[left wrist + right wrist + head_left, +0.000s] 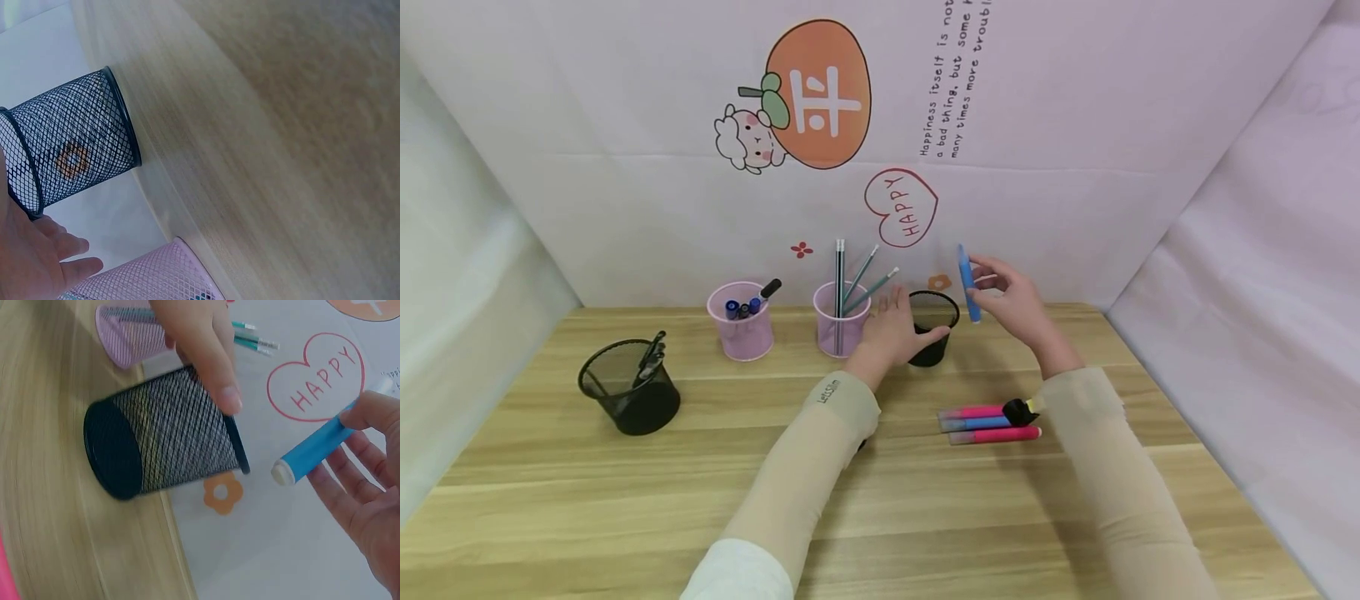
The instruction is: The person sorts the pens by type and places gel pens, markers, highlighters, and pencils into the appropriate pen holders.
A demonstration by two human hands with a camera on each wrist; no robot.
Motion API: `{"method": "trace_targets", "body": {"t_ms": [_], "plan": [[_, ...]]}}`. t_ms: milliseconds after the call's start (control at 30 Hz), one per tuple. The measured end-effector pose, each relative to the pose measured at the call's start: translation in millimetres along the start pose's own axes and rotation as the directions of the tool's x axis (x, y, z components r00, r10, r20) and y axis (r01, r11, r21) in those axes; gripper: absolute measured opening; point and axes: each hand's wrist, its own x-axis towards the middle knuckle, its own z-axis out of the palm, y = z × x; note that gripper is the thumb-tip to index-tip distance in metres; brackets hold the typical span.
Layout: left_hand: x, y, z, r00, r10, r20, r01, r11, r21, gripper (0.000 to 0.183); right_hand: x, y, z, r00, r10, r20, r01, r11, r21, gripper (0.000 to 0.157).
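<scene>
My right hand (1013, 302) pinches a blue marker (967, 286) between thumb and fingers. The marker stands nearly upright in the head view, above and to the right of a black mesh pen cup (929, 352). In the right wrist view its white end (283, 473) points toward the cup's rim. My left hand (889, 335) is at the left side of this cup, fingers extended and thumb across the rim. Just left of that hand stands a pink mesh cup (824, 337) with several pencils (840, 275) in it.
Two pink markers (1000, 435) and a blue marker (977, 424) lie side by side under the right forearm. Another pink cup (747, 340) holds several pens. At the far left, a tilted black mesh cup (643, 408) holds black pens (651, 360). A printed white backdrop (1037, 217) rises behind the table.
</scene>
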Motion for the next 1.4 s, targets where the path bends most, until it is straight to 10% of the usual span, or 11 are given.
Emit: {"method": "trace_targets", "body": {"t_ms": [533,1400], "plan": [[-0.3,1.0,0.0,1.000,-0.001,-0.004,0.001,1.000,-0.006,0.112,13,0,33.6,0.990,0.068,-0.121,-0.049,0.988,0.150,0.050],[-0.6,0.1,-0.5,1.000,0.011,0.006,-0.011,1.000,0.001,0.111,14,5,63.6,0.996,0.011,-0.089,-0.021,0.993,-0.115,0.039]]}}
